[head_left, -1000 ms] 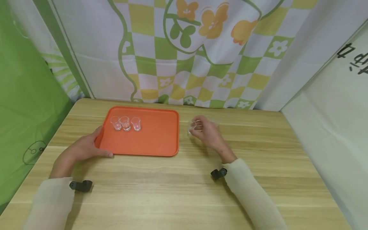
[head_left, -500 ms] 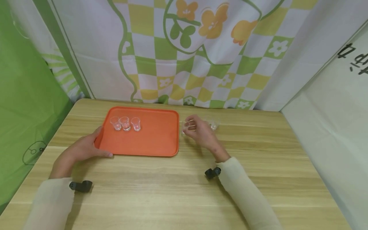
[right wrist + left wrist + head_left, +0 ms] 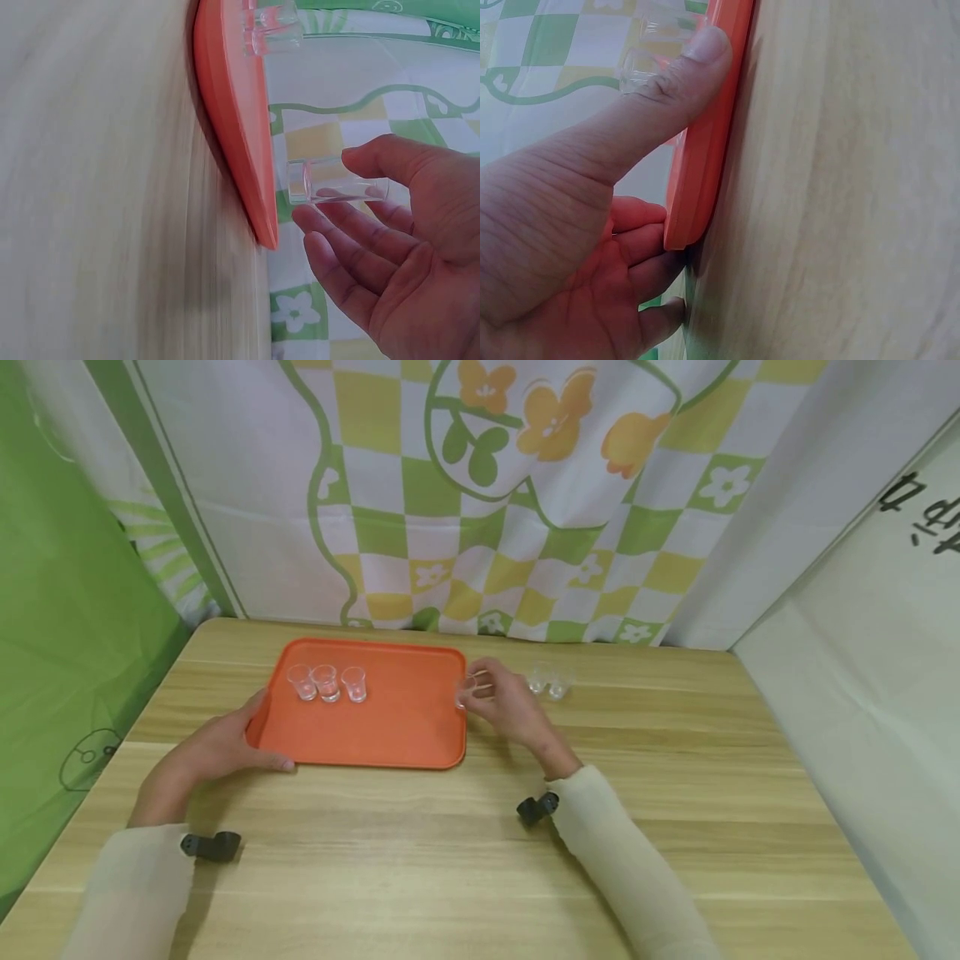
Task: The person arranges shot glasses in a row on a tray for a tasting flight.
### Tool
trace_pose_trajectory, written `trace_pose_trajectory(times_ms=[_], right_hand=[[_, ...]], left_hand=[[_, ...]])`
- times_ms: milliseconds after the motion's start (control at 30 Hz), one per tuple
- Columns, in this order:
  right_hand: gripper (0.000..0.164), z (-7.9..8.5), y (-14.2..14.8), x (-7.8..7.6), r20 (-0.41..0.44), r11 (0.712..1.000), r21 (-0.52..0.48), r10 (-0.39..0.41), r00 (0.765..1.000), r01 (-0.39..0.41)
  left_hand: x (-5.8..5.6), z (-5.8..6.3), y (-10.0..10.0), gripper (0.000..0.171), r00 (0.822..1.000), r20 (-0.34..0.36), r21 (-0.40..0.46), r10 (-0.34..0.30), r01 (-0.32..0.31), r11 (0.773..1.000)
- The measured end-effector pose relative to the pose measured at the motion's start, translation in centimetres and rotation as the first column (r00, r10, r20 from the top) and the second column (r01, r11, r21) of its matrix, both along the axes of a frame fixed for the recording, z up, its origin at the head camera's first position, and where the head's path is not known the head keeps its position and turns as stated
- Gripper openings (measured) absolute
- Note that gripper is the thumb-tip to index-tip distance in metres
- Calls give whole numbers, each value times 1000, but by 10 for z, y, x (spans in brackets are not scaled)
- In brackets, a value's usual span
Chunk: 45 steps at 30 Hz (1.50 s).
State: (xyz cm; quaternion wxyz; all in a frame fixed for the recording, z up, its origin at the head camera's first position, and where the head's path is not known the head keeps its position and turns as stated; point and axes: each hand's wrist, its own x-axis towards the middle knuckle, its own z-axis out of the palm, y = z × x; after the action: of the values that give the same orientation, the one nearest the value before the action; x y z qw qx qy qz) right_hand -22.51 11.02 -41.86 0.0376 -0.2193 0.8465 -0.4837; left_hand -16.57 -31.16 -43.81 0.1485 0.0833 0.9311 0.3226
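My left hand (image 3: 213,745) lies against the near left corner of an orange tray (image 3: 390,735). In the left wrist view its straight thumb (image 3: 667,82) lies along one side, with relaxed fingers touching the other. Three small clear shot glasses (image 3: 355,685) stand upright in a row at the tray's left. My right hand (image 3: 506,702) pinches another clear shot glass (image 3: 337,180) between thumb and fingers, just above the tray's right rim. That glass is upright, its base apart from the tray in the right wrist view.
Two more clear shot glasses (image 3: 557,683) stand on the wooden table (image 3: 390,860), right of the right hand. A checkered curtain (image 3: 517,552) hangs behind the table's far edge. White cloth (image 3: 862,635) borders the right side.
My right hand has moved left with the shot glass, from the table to over the tray's right rim. The two glasses behind it have come into sight. The left hand stays put.
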Motion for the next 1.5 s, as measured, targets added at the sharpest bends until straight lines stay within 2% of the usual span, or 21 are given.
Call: trace_pose_trajectory(times_ms=[633, 1000, 1500], right_hand=[[35, 2, -32, -4, -26, 999, 46, 23, 999, -22], [33, -3, -45, -14, -42, 998, 58, 22, 999, -20], [36, -6, -76, -17, -11, 998, 33, 46, 999, -45]], left_hand=[[1, 1, 2, 133, 1000, -6, -16, -5, 5, 1000], [0, 0, 1, 135, 1000, 3, -2, -1, 1, 1000], [0, -1, 0, 134, 1000, -8, 8, -7, 7, 1000]])
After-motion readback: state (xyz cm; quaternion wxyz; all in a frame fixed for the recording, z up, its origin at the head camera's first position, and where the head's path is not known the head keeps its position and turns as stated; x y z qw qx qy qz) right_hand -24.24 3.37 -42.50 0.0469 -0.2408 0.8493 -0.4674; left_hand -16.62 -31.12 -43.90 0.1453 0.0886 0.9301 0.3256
